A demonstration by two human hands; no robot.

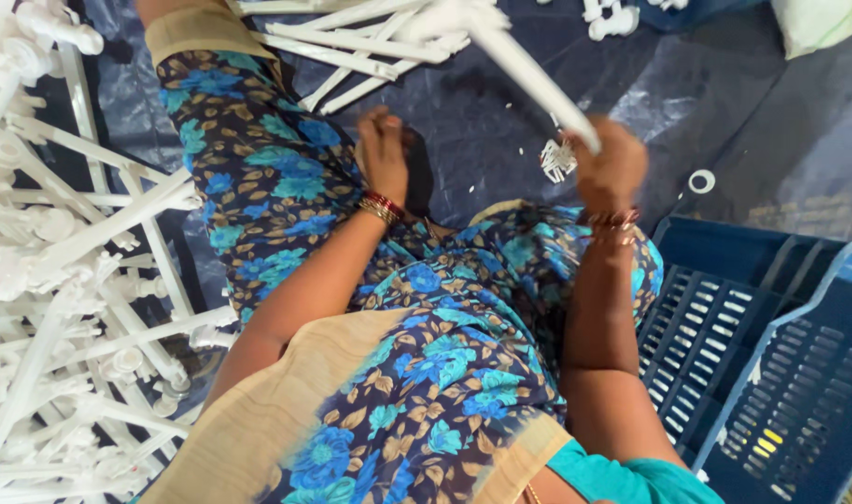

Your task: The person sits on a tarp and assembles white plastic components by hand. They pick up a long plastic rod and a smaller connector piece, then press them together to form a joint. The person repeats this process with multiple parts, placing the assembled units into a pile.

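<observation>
My right hand (pixel 611 168) is closed around the near end of a long white plastic rod (pixel 528 75) that slants up and to the left, blurred with motion. My left hand (pixel 383 147) rests low over the dark blue plastic sheet (pixel 482 112), fingers curled; whether it holds anything is hidden. A small white moulded part (pixel 556 159) lies on the sheet just left of my right hand. I sit with my legs under a blue flowered cloth (pixel 426 308).
A big heap of white plastic sprue frames (pixel 71 280) fills the left side. More white rods (pixel 360 42) lie at the top. Two blue slotted crates (pixel 771 355) stand at the lower right. A white ring (pixel 701 181) lies on the sheet.
</observation>
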